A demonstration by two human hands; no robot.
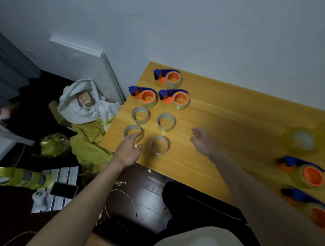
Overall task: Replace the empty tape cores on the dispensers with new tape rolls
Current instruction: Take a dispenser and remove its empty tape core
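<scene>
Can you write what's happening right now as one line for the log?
left hand: fingers reaching onto near-left tape ring | right hand: open, holding nothing, above table | three loaded dispensers at back

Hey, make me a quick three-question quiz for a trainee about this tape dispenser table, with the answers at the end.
1. True or false: the left hand reaches over the nearest-left empty core at the table edge.
2. How many dispensers stand in the far group near the wall?
A. two
B. three
C. five
3. Fill in: the right hand hovers over the wood and holds ____.

Key
1. True.
2. B; two more dispensers lie at the right edge.
3. Nothing; its fingers are loosely curled, apart from the four loose cores.
</scene>
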